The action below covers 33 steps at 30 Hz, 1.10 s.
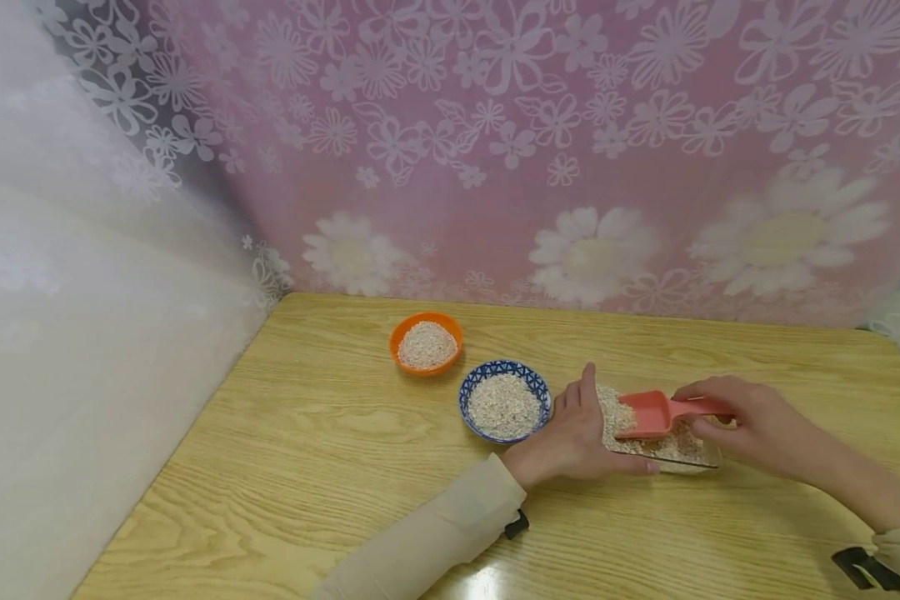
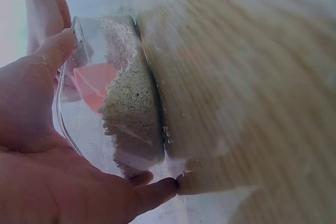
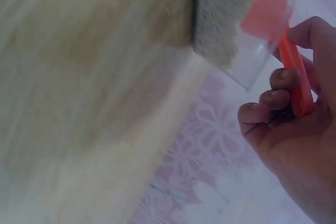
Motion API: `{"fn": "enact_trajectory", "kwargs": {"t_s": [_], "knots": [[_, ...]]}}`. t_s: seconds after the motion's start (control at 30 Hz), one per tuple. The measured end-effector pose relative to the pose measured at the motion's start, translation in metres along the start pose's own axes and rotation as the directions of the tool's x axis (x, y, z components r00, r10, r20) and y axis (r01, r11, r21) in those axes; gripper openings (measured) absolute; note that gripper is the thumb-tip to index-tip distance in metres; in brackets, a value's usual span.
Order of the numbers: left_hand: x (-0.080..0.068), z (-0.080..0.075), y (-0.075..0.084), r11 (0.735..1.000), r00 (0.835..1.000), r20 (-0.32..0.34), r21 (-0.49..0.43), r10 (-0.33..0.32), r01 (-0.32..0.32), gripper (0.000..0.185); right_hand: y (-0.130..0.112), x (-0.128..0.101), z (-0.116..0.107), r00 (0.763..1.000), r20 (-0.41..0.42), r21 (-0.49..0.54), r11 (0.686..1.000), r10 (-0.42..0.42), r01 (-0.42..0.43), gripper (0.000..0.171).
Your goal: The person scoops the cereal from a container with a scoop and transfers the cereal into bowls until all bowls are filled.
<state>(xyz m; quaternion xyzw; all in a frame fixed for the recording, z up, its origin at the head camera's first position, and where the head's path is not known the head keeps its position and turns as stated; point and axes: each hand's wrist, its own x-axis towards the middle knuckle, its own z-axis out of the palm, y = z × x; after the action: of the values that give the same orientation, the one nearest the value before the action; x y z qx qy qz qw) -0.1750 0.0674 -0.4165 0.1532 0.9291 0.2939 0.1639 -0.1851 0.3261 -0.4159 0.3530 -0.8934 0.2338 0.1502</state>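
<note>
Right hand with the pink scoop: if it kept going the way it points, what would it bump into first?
Probably the left hand, which holds the clear container just beyond the scoop held by the right hand; depth is unclear.

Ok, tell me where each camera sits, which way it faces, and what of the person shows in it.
Head: on the head, facing forward and down at the wooden table; shows both sleeved forearms, left hand and right hand.
Left wrist: on the left wrist, facing along the palm at the clear container of grain.
Right wrist: on the right wrist, facing the fingers gripping the red scoop.
Shared: all three show container and scoop.
</note>
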Motion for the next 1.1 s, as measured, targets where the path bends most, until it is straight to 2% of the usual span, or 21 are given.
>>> {"fn": "enact_trajectory", "kwargs": {"t_s": [0.17,0.4,0.63,0.93,1.1], "knots": [[0.0,0.0,0.001,1.0,1.0,-0.002,0.008,0.004,-0.004,0.135,-0.003,-0.003,0.007,0.999,-0.032,0.038,0.999,-0.009,0.01,0.047],[-0.001,0.0,0.001,1.0,1.0,0.002,0.021,0.01,-0.01,0.134,-0.007,-0.013,0.006,0.99,-0.017,0.092,0.986,0.143,-0.141,0.041],[-0.001,-0.001,0.0,1.0,1.0,0.006,0.002,0.014,-0.014,0.134,-0.004,-0.019,0.008,0.977,-0.01,0.147,0.967,0.213,-0.209,0.036],[-0.003,-0.002,0.001,1.0,1.0,0.01,0.021,0.019,-0.019,0.135,-0.001,-0.025,0.006,0.949,0.04,0.251,0.916,0.314,-0.314,0.029],[-0.002,-0.002,0.001,1.0,1.0,0.007,0.021,0.013,-0.013,0.135,0.001,-0.028,0.003,0.935,0.017,0.311,0.887,0.353,-0.34,0.029]]}}
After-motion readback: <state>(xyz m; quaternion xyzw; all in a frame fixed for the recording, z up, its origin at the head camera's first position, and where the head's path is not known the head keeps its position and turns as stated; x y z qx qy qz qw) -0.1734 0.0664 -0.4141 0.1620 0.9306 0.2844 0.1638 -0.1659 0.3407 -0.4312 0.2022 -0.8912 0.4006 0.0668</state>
